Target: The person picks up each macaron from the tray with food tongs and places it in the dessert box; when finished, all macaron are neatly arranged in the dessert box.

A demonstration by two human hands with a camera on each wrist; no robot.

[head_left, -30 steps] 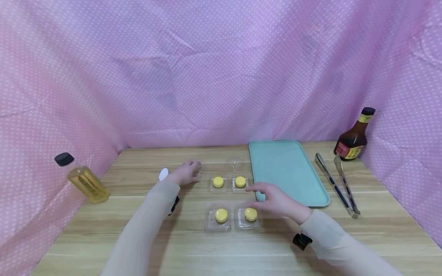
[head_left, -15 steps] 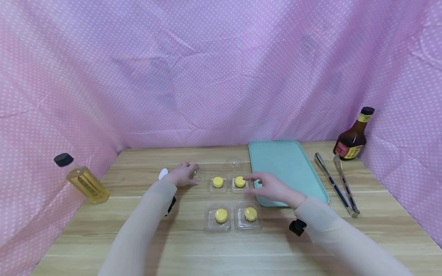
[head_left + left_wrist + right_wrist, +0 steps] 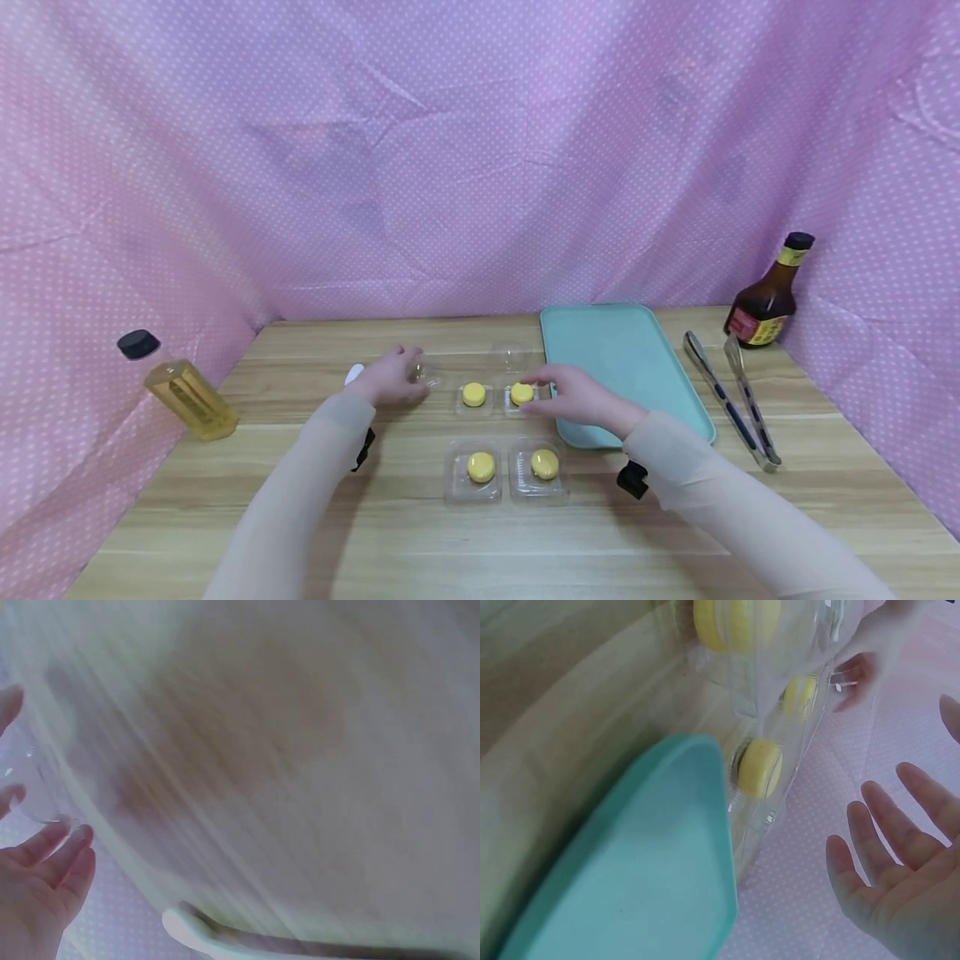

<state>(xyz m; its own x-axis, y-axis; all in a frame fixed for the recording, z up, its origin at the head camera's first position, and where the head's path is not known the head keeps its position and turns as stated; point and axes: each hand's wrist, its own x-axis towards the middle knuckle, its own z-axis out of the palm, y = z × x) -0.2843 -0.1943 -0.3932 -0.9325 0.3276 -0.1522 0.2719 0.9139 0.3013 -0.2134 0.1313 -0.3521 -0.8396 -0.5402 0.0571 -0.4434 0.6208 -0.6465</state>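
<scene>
In the head view, two clear plastic boxes in the back row each hold a round yellow cake: the left cake point(image 3: 473, 394) and the right cake point(image 3: 522, 393). My left hand point(image 3: 390, 375), fingers spread, is at the clear lid point(image 3: 427, 377) left of the back-left box. In the left wrist view its fingertips point(image 3: 79, 834) are at the lid's edge; whether they press it is unclear. My right hand point(image 3: 573, 393) reaches over the tray's left edge, thumb and fingers apart by the back-right cake. The right wrist view shows that hand point(image 3: 907, 877) empty, fingers extended.
Two more clear boxes with yellow cakes, left point(image 3: 481, 467) and right point(image 3: 544, 464), stand nearer. A teal tray point(image 3: 622, 358) lies right, beside metal tongs point(image 3: 731, 408) and a dark sauce bottle point(image 3: 763, 308). A yellow-liquid bottle point(image 3: 191, 398) and white spoon point(image 3: 355, 372) are left.
My left hand has moved slightly left, and the clear lid beside it has shifted left. My right hand has gone from above the front-right box back and left to the back-right cake.
</scene>
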